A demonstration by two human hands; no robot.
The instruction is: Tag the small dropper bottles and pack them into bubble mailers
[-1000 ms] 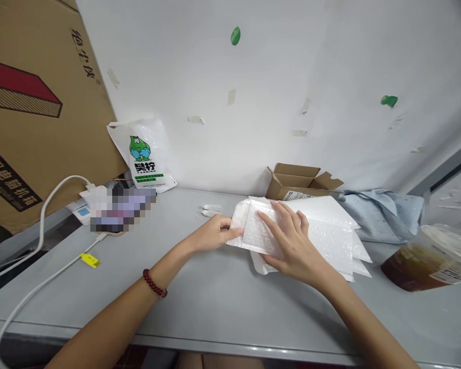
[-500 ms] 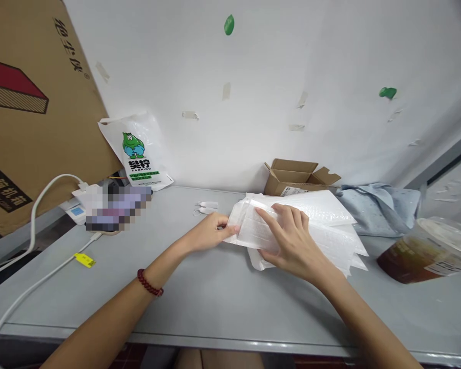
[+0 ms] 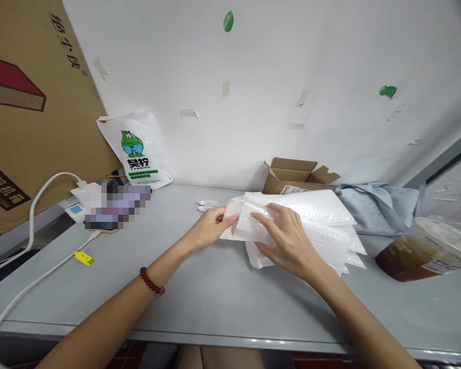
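A small stack of white bubble mailers [image 3: 318, 207] lies fanned out on the grey desk. My left hand [image 3: 211, 225] pinches the left end of the top bubble mailer [image 3: 246, 225] between thumb and fingers. From the right, my right hand [image 3: 286, 236] grips the same mailer, thumb at its lower edge and fingers across its upper face. That mailer is raised slightly at the left and looks bent near my fingertips. Whether anything is inside it I cannot tell. Two small white tags with loops [image 3: 206, 206] lie just beyond my left hand.
Behind the mailers stand an open cardboard box [image 3: 288, 177] and a folded light-blue cloth [image 3: 380, 205]. A lidded drink cup [image 3: 411, 256] is at the right. On the left are a phone [image 3: 119, 207] with white cables, a white plastic bag [image 3: 138, 148] and a large carton [image 3: 42, 113].
Both hands have shifted slightly left, and the held end of the top mailer has come left with them. Its surface is more bent near my right fingertips.
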